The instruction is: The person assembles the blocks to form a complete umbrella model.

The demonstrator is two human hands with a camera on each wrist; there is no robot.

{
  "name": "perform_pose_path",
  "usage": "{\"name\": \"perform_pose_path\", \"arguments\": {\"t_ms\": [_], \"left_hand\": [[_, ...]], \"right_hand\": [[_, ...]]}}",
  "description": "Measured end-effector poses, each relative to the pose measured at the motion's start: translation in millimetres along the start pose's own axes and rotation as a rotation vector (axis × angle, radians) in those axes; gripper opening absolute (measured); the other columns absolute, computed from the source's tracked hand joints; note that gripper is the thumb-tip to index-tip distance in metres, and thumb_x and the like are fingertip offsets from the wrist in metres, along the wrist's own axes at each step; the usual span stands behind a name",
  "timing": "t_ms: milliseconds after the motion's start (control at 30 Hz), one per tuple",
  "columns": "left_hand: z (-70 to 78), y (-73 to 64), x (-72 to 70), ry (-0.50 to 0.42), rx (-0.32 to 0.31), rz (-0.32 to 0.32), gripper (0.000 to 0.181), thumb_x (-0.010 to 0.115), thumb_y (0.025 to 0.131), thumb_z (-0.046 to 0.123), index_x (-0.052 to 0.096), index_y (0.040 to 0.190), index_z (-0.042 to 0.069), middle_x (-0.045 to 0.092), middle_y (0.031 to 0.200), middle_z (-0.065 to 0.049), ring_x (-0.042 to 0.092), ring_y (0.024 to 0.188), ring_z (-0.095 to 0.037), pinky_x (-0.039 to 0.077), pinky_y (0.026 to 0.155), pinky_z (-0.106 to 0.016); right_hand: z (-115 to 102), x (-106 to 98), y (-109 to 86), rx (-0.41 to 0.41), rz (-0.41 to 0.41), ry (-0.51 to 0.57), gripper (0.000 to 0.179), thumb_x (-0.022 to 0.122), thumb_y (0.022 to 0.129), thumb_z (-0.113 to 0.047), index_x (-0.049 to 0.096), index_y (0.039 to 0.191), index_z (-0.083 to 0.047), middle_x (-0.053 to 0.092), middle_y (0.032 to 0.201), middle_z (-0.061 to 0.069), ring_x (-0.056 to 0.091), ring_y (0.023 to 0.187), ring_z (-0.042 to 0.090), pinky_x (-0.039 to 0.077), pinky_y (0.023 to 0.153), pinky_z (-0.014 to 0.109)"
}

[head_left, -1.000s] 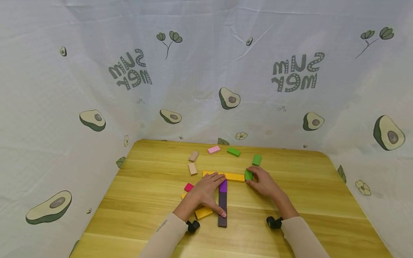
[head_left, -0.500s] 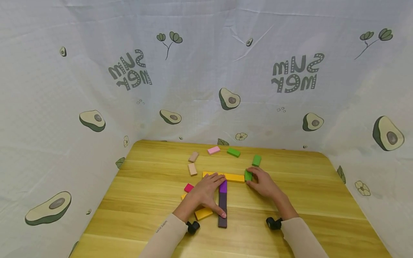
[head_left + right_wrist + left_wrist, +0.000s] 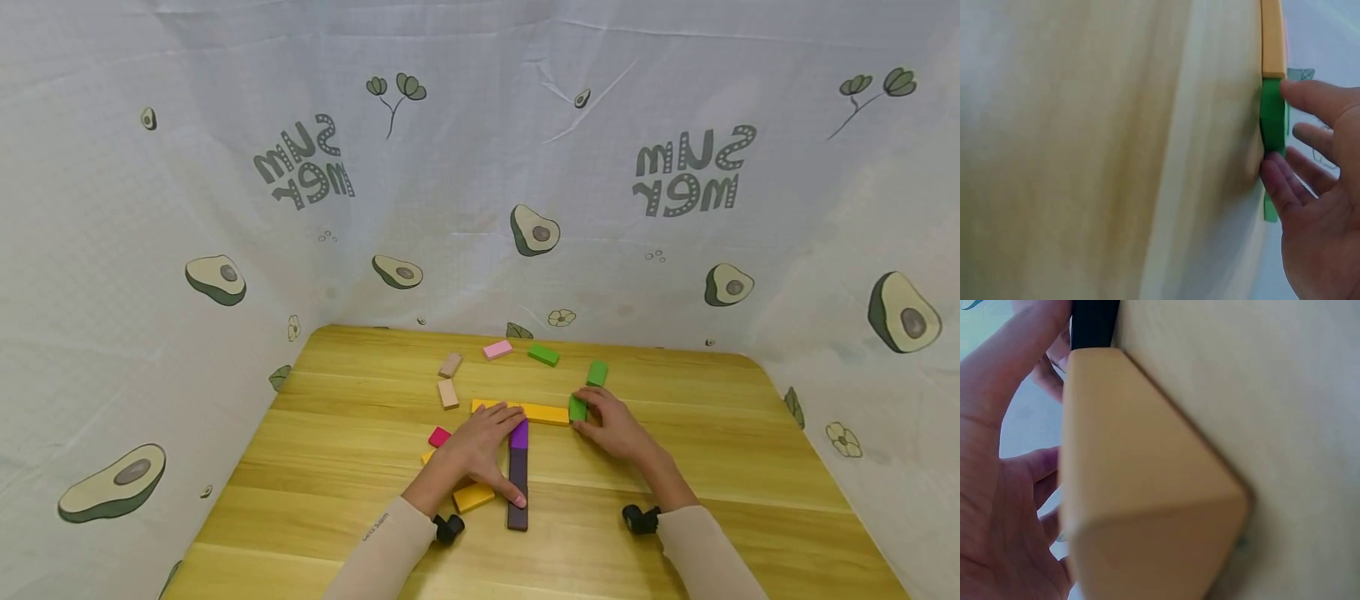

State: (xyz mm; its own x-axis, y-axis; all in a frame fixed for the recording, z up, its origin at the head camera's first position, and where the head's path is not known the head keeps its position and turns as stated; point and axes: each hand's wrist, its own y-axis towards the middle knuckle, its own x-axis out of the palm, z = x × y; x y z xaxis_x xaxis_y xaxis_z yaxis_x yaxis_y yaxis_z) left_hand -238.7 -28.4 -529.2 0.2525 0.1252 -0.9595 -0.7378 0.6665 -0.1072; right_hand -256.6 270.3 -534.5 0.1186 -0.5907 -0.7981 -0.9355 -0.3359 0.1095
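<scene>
Two yellow blocks [image 3: 546, 413] lie end to end in a row, and a purple block [image 3: 519, 434] with dark blocks [image 3: 518, 468] runs from it towards the person. My left hand [image 3: 478, 442] rests over this join, fingertips at the yellow and purple blocks and thumb touching a dark block. At the row's right end my right hand [image 3: 611, 423] pinches a green block [image 3: 577, 408] between thumb and fingers. The right wrist view shows that green block [image 3: 1274, 115] against the yellow block [image 3: 1274, 44]. Part of the left yellow block is hidden by the left hand.
A loose yellow block [image 3: 473, 497] and a red block [image 3: 438, 437] lie beside the left forearm. Beyond the row are tan blocks [image 3: 447, 393], a pink block [image 3: 497, 350] and green blocks [image 3: 543, 355]. A printed curtain [image 3: 465, 167] surrounds the wooden table [image 3: 337, 467].
</scene>
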Motion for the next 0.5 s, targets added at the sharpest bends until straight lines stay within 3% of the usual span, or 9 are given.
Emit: {"name": "perform_pose_path", "arguments": {"t_ms": [200, 500], "left_hand": [[0.2, 0.5, 0.2, 0.002, 0.004, 0.001, 0.137, 0.076, 0.058, 0.088, 0.024, 0.166, 0.021, 0.025, 0.172, 0.005, 0.018, 0.161, -0.023, 0.018, 0.130, -0.050], [0.5, 0.6, -0.4, -0.012, -0.001, -0.003, 0.136, 0.077, 0.058, 0.087, 0.024, 0.166, 0.021, 0.024, 0.172, 0.005, 0.018, 0.161, -0.023, 0.017, 0.130, -0.050]], "right_hand": [[7.1, -6.0, 3.7, 0.041, 0.055, 0.067, 0.049, 0.065, 0.102, -0.019, 0.053, 0.144, 0.004, 0.055, 0.139, 0.025, 0.061, 0.116, 0.041, 0.054, 0.097, 0.059], [16.5, -16.3, 23.3, 0.146, 0.158, 0.041, 0.048, 0.063, 0.104, -0.026, 0.056, 0.140, 0.005, 0.056, 0.133, 0.026, 0.061, 0.110, 0.041, 0.056, 0.090, 0.057]]}}
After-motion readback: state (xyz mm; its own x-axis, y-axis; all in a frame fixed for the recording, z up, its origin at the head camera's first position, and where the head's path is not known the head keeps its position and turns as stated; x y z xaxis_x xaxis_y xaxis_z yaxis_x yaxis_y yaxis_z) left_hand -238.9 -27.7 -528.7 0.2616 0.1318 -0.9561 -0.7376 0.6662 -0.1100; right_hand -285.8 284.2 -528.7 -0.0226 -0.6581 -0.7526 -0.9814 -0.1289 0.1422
